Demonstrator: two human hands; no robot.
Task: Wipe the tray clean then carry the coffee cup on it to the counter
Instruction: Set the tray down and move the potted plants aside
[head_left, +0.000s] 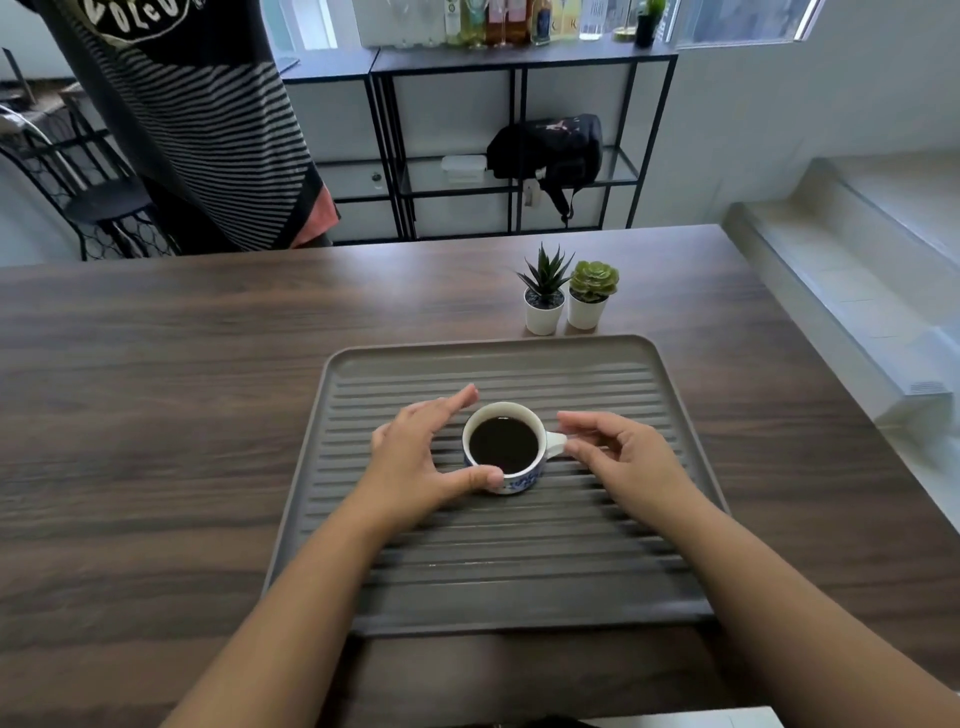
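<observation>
A white coffee cup (503, 447) with a blue pattern, full of black coffee, stands upright in the middle of the grey ridged tray (519, 353). The tray lies flat on the dark wooden table (156, 415). My left hand (415, 457) arches around the cup's left side. Its thumb touches the near wall and its fingers are spread with a gap to the rim. My right hand (618, 457) is at the cup's handle on the right, with index finger and thumb pinching it.
Two small potted succulents (569, 296) stand just beyond the tray's far edge. A person in a striped top (197, 119) stands behind the table at far left. Black metal shelves (519, 130) hold a bag and bottles. A pale ledge (857, 291) runs along the right.
</observation>
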